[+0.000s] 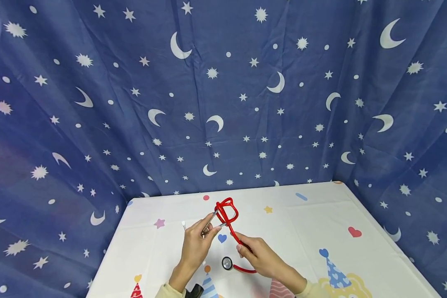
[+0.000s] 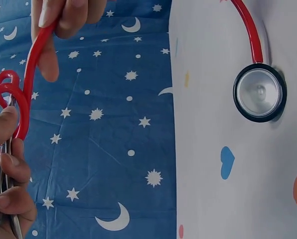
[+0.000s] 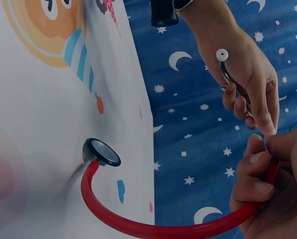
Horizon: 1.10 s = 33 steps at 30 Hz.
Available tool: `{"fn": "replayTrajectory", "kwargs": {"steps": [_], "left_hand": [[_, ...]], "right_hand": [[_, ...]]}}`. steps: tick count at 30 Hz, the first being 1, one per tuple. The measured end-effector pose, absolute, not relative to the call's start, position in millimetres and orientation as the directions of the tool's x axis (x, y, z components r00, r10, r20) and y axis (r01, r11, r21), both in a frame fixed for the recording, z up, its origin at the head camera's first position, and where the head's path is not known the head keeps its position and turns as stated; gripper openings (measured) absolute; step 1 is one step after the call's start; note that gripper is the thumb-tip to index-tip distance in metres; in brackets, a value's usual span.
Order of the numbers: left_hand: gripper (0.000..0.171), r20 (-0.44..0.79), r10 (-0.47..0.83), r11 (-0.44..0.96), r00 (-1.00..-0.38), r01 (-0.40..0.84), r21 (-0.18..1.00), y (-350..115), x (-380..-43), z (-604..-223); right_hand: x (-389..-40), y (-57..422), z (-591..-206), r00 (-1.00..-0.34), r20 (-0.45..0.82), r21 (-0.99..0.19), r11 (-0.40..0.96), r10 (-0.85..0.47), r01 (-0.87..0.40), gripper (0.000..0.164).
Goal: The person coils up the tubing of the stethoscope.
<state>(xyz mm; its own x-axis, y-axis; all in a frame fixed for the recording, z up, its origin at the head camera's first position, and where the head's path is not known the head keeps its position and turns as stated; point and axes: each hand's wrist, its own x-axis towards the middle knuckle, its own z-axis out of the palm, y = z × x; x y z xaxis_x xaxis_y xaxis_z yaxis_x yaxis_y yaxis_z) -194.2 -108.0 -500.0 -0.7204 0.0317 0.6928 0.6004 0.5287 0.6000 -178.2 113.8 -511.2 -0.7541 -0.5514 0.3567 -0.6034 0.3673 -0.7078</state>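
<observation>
Your left hand (image 1: 196, 244) has its thumb and fingers bent round the metal ear tubes (image 1: 208, 224) of a red stethoscope, pinching them. Your right hand (image 1: 260, 255) pinches the stethoscope's red tubing (image 1: 235, 236) between thumb and curled fingers, just beside your left hand. The stethoscope is held up in front of you, over the middle of the worktop (image 1: 296, 231). Beyond your left fingertips the tubing makes crossing loops (image 1: 237, 215), then runs straight back into your right hand. From there its free end curves down to the round chest piece (image 1: 227, 263), silver-faced with a black rim, which sits nearer to you, below and between your hands; you cannot tell from these views whether it touches the cloth. One white ear tip (image 1: 183, 223) sticks out past your left hand, on its far side. The worktop wears a white cloth printed with hearts, stars and party hats. Behind it hangs a blue curtain (image 1: 231, 159) covered in white moons and stars.
</observation>
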Motion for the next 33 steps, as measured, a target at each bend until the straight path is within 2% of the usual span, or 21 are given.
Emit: {"fn": "replayTrajectory", "kwargs": {"steps": [9, 15, 24, 33], "left_hand": [[0.04, 0.703, 0.078, 0.6, -0.707, 0.596, 0.534, -112.2, -196.2, -499.3], [0.041, 0.679, 0.086, 0.629, -0.729, 0.568, 0.531, -116.5, -197.3, -498.3], [0.042, 0.714, 0.071, 0.686, -0.697, 0.554, 0.472, -121.5, -201.7, -500.2], [0.042, 0.716, 0.042, 0.689, -0.697, 0.539, 0.485, -122.1, -203.1, -495.9]], "right_hand": [[-175.1, 114.3, -505.8, -0.745, 0.382, -0.683, 0.376, -0.548, -0.626, 0.033], [-175.1, 113.9, -501.9, -0.785, 0.32, -0.725, 0.396, -0.53, -0.563, 0.035], [-172.3, 113.7, -496.8, -0.818, 0.231, -0.769, 0.416, -0.527, -0.486, 0.032], [-173.3, 123.1, -481.6, -0.841, 0.328, -0.774, 0.387, -0.43, -0.5, 0.015]]}}
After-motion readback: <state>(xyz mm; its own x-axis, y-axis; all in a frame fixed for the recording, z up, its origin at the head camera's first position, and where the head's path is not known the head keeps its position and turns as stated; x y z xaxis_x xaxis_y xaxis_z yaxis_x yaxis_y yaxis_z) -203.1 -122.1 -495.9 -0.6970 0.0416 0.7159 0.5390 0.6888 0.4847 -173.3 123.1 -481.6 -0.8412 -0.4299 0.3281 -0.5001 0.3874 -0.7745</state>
